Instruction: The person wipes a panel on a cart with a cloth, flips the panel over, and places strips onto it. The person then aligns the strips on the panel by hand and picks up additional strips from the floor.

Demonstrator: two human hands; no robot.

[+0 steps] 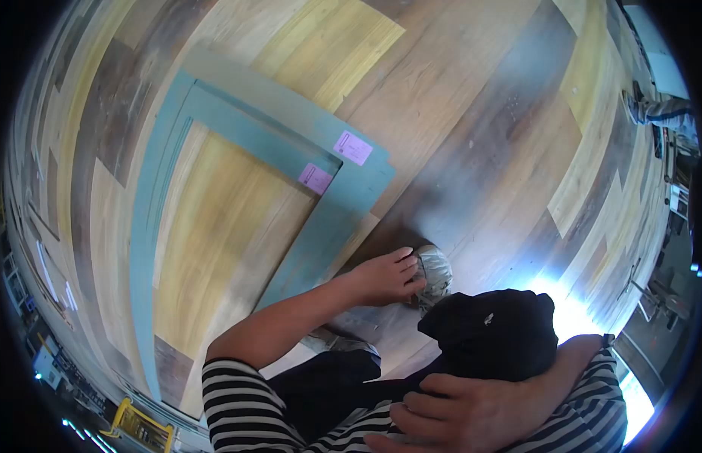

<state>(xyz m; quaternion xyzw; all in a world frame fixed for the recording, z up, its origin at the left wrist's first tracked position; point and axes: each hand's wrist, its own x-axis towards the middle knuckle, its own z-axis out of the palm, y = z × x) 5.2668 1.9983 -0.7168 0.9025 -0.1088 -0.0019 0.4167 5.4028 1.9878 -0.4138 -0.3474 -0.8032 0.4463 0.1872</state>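
Observation:
My left hand [386, 278] reaches across the middle, its fingers slightly bent and apart, holding nothing I can see. Its fingertips are at the pale, shiny toe of a shoe [435, 270]; whether they touch it is unclear. My right hand [460, 411] lies low in the view against my striped shirt, its fingers spread, just below my bent knee [493, 332] in black cloth. A teal frame [151, 226] lies on the floor beyond my left forearm. One pink label [353, 148] is near its corner, and a second pink label [315, 179] sits beside the first.
Wood-look planks [472, 98] in mixed tones surround the frame. At the far right is another person's leg [664, 112]. A yellow metal stand [140, 429] is at the lower left. Bright light glares off the floor right of my knee.

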